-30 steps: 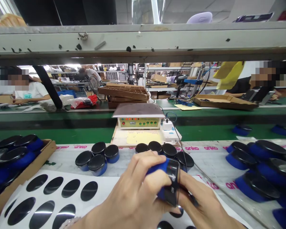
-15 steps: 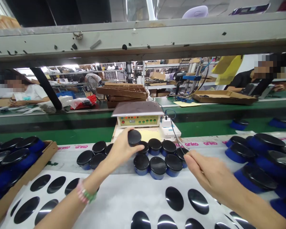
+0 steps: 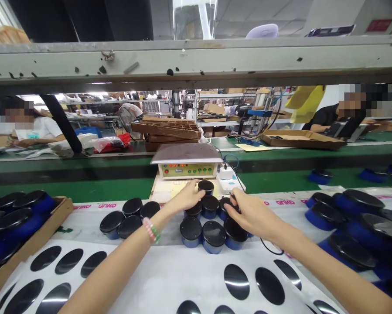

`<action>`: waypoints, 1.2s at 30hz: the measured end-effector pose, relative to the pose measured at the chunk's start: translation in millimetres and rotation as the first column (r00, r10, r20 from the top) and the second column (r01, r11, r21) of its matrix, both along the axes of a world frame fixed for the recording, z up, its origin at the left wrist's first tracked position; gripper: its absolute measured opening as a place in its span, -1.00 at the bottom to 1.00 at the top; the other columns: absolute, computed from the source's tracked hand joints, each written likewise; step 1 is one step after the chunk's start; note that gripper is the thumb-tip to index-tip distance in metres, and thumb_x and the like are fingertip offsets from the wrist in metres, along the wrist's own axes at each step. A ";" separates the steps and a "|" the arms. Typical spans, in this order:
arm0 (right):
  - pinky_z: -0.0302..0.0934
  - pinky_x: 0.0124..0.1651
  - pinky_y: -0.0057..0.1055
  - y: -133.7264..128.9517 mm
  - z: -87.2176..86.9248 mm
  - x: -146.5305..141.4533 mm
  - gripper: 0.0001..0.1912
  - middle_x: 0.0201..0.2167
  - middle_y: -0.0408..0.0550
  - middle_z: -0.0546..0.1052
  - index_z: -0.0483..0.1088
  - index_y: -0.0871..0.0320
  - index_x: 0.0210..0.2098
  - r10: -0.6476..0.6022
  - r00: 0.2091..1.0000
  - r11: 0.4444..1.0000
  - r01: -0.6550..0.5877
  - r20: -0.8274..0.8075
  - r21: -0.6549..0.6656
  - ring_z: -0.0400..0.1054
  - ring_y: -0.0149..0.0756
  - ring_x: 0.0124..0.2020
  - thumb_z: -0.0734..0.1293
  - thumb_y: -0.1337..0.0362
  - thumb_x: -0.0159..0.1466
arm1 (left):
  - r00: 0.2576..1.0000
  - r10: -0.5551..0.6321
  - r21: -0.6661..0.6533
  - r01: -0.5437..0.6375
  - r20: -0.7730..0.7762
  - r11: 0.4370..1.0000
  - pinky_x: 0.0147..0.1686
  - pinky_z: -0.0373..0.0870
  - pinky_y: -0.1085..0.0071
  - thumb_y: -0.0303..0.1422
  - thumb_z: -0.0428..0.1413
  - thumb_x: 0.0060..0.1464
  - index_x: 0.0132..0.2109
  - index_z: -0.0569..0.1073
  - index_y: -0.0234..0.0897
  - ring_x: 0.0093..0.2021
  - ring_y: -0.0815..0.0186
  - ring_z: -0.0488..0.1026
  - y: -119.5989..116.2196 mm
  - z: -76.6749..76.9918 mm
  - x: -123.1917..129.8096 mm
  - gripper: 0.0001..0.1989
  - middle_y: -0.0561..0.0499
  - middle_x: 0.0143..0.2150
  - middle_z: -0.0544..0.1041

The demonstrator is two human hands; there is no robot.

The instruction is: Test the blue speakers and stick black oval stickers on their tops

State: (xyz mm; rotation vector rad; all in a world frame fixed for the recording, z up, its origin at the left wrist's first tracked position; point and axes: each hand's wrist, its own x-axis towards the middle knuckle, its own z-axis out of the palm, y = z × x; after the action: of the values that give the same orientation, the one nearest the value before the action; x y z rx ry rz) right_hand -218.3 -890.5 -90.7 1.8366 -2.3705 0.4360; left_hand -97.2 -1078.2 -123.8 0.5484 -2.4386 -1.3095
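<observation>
My left hand [image 3: 189, 197] has its thumb and fingers around a round blue case with a glossy black top [image 3: 206, 186], at the back of a cluster of similar cases [image 3: 213, 235]. Close by on the right, my right hand [image 3: 250, 211] is closed in a pinch at the cluster's edge. A thin black cord [image 3: 271, 252] runs from it and loops below; what sits between the fingertips is mostly hidden. Another small group of cases [image 3: 129, 226] stands left of my left wrist. Flat black ovals [image 3: 236, 281] lie on the white sheet [image 3: 169, 270] in front.
A control box with lit buttons [image 3: 187, 168] stands behind the cases, beside a white plug adapter [image 3: 226, 173]. A cardboard tray of cases [image 3: 63, 209] is at left; more cases [image 3: 356, 248] pile up at right. A shelf beam [image 3: 196, 61] crosses overhead. Two people sit across the green belt [image 3: 117, 183].
My left hand has moved right and forward, bringing the held case to the back of the cluster. My right hand has moved left, closer to it. The view has tilted slightly up.
</observation>
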 end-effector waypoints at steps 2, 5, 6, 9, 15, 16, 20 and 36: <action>0.07 -0.34 -0.37 -16.6 -4.0 0.0 -0.87 -0.36 0.00 0.44 0.09 0.10 -0.37 0.040 0.999 0.999 -0.040 -0.004 0.025 0.36 -0.17 -0.31 0.18 0.25 0.26 | 0.998 -0.047 0.034 0.046 0.048 0.998 0.07 0.27 0.08 -0.45 0.16 -0.05 0.16 0.25 -0.36 0.04 0.09 0.37 0.3 0.2 22.7 -0.41 -0.24 0.13 0.34; 0.08 -0.32 -0.34 -43.5 -9.5 6.2 -0.80 -0.33 0.07 0.46 0.18 0.15 -0.33 0.078 0.997 0.994 -0.079 0.016 0.079 0.38 -0.07 -0.26 0.29 0.20 0.17 | 0.986 -0.149 0.106 0.140 0.077 0.984 0.09 0.29 0.20 -0.56 0.15 -0.17 0.17 0.27 -0.29 0.08 0.13 0.36 -2.2 0.9 45.8 -0.33 -0.14 0.12 0.39; 0.08 -0.33 -0.34 -50.9 -10.8 9.1 -0.76 -0.33 0.08 0.47 0.20 0.17 -0.31 0.084 0.996 0.992 -0.086 0.026 0.097 0.39 -0.05 -0.26 0.32 0.19 0.14 | 0.983 -0.171 0.123 0.162 0.069 0.979 0.10 0.28 0.26 -0.57 0.14 -0.18 0.17 0.27 -0.27 0.10 0.17 0.34 -3.0 1.5 49.2 -0.32 -0.10 0.13 0.38; 0.08 -0.36 -0.36 -63.0 -12.8 15.5 -0.70 -0.32 0.09 0.48 0.23 0.20 -0.28 0.093 0.994 0.986 -0.100 0.054 0.137 0.41 -0.04 -0.28 0.38 0.24 0.07 | 0.982 -0.182 0.140 0.173 0.053 0.975 0.08 0.30 0.29 -0.46 0.15 -0.09 0.13 0.31 -0.26 0.10 0.19 0.35 -3.5 1.3 50.0 -0.43 -0.07 0.11 0.41; 0.05 -0.44 -0.42 -50.7 -7.6 12.2 -0.70 -0.36 -0.04 0.46 0.20 0.15 -0.29 0.067 0.986 0.992 -0.082 0.154 0.093 0.37 -0.19 -0.39 0.36 0.20 0.07 | 0.998 -0.018 0.033 0.016 0.052 0.999 0.09 0.26 0.04 -0.24 0.27 -0.15 0.11 0.30 -0.27 0.04 0.03 0.36 5.9 -13.0 43.1 -0.35 -0.15 0.04 0.43; 0.06 -0.43 -0.42 -47.2 -4.9 11.5 -0.70 -0.35 -0.05 0.45 0.18 0.14 -0.28 0.060 0.983 0.995 -0.072 0.173 0.066 0.36 -0.22 -0.39 0.35 0.19 0.08 | 0.999 0.008 0.016 -0.009 0.042 1.000 0.11 0.22 0.01 -0.24 0.27 -0.14 0.13 0.27 -0.28 0.06 0.02 0.34 8.4 -13.5 43.4 -0.33 -0.18 0.06 0.41; 0.13 -0.35 -0.43 -33.2 10.4 16.1 -0.71 -0.33 -0.14 0.38 0.14 0.12 -0.21 0.061 0.967 0.998 -0.051 0.247 -0.046 0.31 -0.31 -0.35 0.29 0.16 0.16 | 0.999 0.003 -0.037 -0.005 -0.052 0.999 0.25 0.04 0.10 -0.23 0.29 -0.14 0.27 0.06 -0.26 0.26 0.05 0.11 26.0 3.6 48.6 -0.12 -0.19 0.28 0.17; 0.19 -0.50 -0.46 -13.3 20.7 62.7 -0.76 -0.39 -0.16 0.36 0.22 0.10 -0.23 0.260 0.809 0.952 -0.124 0.528 -0.278 0.26 -0.40 -0.48 0.25 0.08 0.25 | 0.988 0.007 -0.304 -0.055 -0.157 0.951 0.11 0.31 0.18 -0.28 0.24 -0.04 0.21 0.17 -0.16 0.10 0.14 0.36 84.4 46.1 92.7 -0.32 -0.07 0.10 0.41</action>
State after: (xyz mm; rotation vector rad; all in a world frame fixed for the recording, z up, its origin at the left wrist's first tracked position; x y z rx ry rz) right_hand -155.6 -903.8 -70.0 2.0513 -2.3006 1.3918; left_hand -4.5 -993.8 -77.7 0.3855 -2.4277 -0.8955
